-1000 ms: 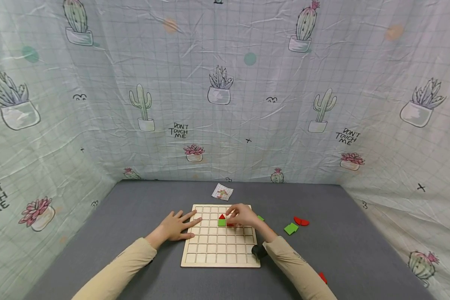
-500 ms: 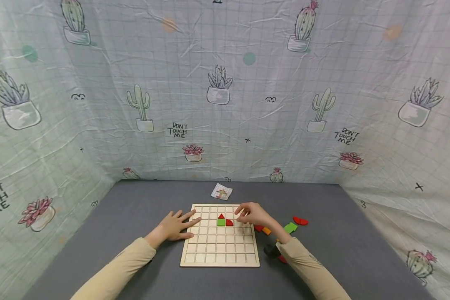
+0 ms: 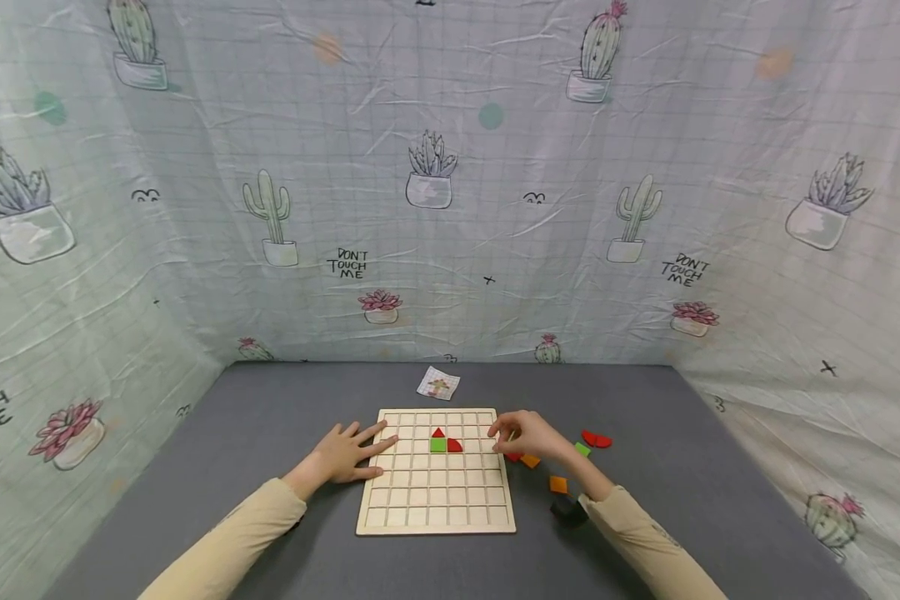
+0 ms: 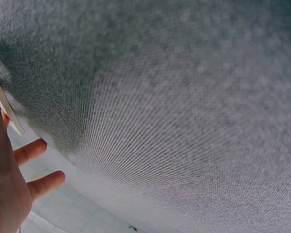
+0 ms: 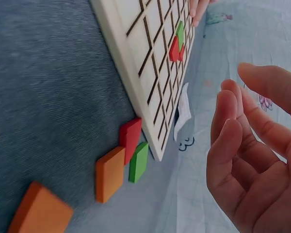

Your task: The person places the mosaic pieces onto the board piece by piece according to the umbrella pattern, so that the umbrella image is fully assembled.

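Note:
A pale wooden grid board (image 3: 438, 498) lies on the table in the head view. On it sit a red triangle (image 3: 438, 432), a green square (image 3: 438, 445) just below, and a red quarter-round piece (image 3: 454, 446) at the square's right side. My left hand (image 3: 342, 455) rests with spread fingers on the board's left edge. Over the right edge is my right hand (image 3: 527, 434); in the right wrist view its fingers (image 5: 225, 104) are loosely bent and hold nothing. Near it lie a red piece (image 5: 130, 137), a green piece (image 5: 139, 162) and an orange block (image 5: 110, 174).
A small paper with a coloured pattern (image 3: 438, 383) lies behind the board. Further right are red pieces (image 3: 596, 439) and a green piece (image 3: 582, 449). Another orange block (image 3: 558, 484) lies near the right wrist. A patterned cloth (image 3: 450, 250) walls the table's back and sides.
My right hand has moved right from the red quarter-round piece, which stays beside the green square, to the board's right edge. The left hand stays in place.

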`<act>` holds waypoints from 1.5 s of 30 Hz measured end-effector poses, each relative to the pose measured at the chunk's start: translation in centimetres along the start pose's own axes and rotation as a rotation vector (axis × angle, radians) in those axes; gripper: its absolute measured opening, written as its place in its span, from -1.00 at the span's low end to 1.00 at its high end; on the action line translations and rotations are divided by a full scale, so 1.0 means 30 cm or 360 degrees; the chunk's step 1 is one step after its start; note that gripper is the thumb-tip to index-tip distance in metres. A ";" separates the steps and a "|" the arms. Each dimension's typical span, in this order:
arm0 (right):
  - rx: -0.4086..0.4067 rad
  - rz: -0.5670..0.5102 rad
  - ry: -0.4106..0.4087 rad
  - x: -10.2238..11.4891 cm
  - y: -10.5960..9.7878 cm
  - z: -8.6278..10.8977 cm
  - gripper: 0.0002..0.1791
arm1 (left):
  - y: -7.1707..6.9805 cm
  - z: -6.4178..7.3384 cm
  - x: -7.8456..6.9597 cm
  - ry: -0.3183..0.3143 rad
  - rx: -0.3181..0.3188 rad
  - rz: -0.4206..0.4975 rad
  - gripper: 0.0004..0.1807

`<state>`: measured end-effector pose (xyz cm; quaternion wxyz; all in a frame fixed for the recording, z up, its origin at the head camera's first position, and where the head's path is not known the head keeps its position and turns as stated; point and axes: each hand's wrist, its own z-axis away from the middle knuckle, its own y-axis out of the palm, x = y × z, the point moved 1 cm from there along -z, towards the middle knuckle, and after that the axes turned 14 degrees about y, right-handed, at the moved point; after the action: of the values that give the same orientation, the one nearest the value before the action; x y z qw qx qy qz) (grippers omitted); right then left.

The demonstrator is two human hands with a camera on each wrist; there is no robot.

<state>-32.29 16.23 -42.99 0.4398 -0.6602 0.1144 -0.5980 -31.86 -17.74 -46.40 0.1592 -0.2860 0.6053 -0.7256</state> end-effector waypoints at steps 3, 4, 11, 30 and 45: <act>0.0015 0.0022 -0.0015 -0.008 -0.002 0.027 -0.74 | 0.004 0.004 0.000 -0.0004 -0.0007 0.0014 -0.37; 0.0019 0.0018 -0.0015 -0.011 -0.003 0.038 -0.74 | 0.005 0.005 0.000 0.0000 -0.0014 0.0021 -0.37; 0.0027 0.0051 -0.0036 -0.038 -0.015 0.124 -0.76 | 0.005 0.000 0.000 0.0001 -0.0013 0.0067 -0.37; 0.0246 0.0009 -0.0058 -0.130 -0.037 0.265 -0.82 | 0.012 -0.006 0.009 -0.0021 0.0002 0.0060 -0.36; 0.0350 0.0030 -0.0010 -0.186 -0.033 0.299 -0.72 | 0.001 -0.003 0.003 -0.0017 0.0010 0.0024 -0.36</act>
<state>-26.11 24.57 -45.20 0.5157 -0.6088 0.0530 -0.6006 -32.00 -17.74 -46.42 0.1687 -0.2847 0.6043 -0.7247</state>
